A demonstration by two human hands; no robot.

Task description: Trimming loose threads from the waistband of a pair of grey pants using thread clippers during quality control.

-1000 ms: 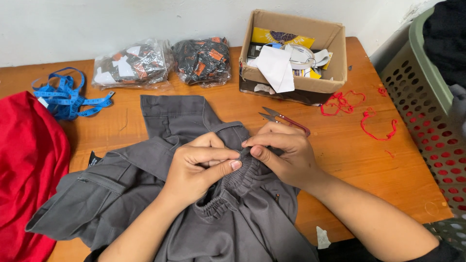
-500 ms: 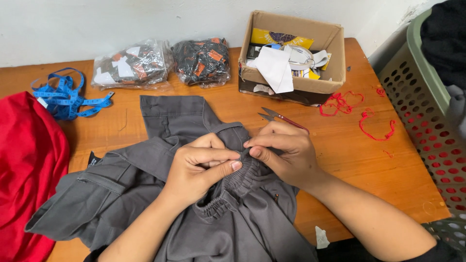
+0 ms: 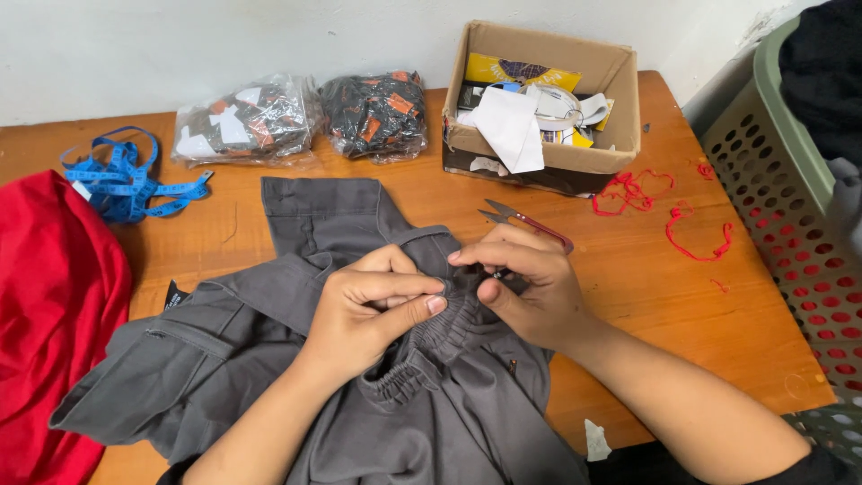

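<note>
grey garment [image 3: 269,359] | gathered waistband pinched | left hand [image 3: 368,310], right hand [image 3: 530,287] fingers

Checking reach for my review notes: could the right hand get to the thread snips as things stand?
Probably yes. The thread snips lie on the table just beyond the right hand, nothing between them, though it is pinching the grey garment now.

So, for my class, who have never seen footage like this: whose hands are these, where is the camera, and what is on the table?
There is no machine here. A person wears a camera on the head, looking down at their own bare hands. The left hand and right hand both pinch the gathered elastic band of a grey garment lying on a wooden table. Around it lie small scissors, a blue measuring tape, red cloth, red thread, two plastic packets and a cardboard box. A perforated basket stands at the right.
</note>
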